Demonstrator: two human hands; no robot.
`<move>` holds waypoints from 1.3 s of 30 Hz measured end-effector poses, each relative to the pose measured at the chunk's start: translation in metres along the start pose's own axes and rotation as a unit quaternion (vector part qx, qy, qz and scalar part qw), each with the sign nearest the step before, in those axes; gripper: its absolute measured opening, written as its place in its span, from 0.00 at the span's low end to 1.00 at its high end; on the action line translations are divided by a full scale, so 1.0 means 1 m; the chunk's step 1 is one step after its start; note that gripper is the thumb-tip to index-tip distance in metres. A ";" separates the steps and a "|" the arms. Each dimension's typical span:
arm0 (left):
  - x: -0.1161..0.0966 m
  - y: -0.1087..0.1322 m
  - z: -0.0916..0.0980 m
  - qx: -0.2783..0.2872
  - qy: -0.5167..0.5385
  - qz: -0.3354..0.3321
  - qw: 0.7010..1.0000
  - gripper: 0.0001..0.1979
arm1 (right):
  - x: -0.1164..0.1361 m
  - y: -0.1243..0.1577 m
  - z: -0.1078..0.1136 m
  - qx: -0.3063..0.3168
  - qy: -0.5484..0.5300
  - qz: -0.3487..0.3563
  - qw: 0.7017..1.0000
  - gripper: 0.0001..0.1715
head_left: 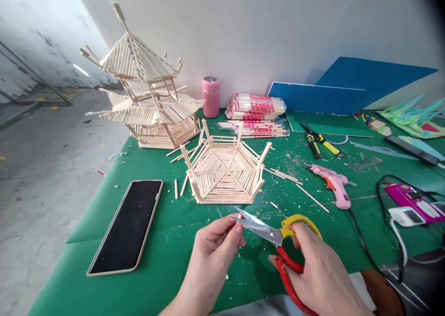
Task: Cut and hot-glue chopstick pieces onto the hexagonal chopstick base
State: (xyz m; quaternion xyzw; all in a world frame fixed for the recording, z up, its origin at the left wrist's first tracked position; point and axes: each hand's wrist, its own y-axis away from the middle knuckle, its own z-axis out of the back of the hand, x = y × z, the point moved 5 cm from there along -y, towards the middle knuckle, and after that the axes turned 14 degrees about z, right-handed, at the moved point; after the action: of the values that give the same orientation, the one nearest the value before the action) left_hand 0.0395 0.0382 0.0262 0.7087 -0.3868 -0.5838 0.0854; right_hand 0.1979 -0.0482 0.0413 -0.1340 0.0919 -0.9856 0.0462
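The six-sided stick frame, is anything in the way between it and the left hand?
Yes, partly: the scissors, held open in the right hand, have a blade tip showing between the fingertips of the left hand and the near edge of the six-sided stick frame. Left of that, green tabletop shows in the gap.

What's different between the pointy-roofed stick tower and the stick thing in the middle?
The tower has a pointed roof on top; the six-sided base is open above. The tower is tall, while the base is low. The tower stands at the back left; the base sits closer to the left hand. Both are pale and stick-built.
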 end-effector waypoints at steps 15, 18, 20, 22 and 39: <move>-0.011 0.005 -0.004 0.005 -0.067 -0.037 0.997 0.07 | -0.003 -0.001 -0.003 0.028 -0.015 -0.008 0.999 0.19; -0.009 0.005 -0.003 0.007 -0.082 -0.029 0.996 0.10 | -0.004 0.000 -0.004 0.022 -0.020 -0.014 0.999 0.17; -0.007 0.005 -0.003 0.006 -0.082 -0.017 0.996 0.11 | -0.006 0.000 -0.006 0.019 -0.027 -0.020 0.999 0.16; -0.005 0.004 -0.002 0.006 -0.072 -0.007 0.997 0.10 | -0.008 0.000 -0.007 0.032 -0.058 -0.036 0.997 0.15; -0.018 0.009 -0.003 -0.010 -0.217 -0.164 0.962 0.08 | 0.000 0.002 -0.001 0.130 -0.128 -0.055 0.982 0.15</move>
State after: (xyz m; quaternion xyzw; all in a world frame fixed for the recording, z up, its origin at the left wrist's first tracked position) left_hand 0.0381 0.0424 0.0457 0.6179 -0.2689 -0.7334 -0.0900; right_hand 0.1981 -0.0505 0.0399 -0.2569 -0.0513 -0.9649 0.0208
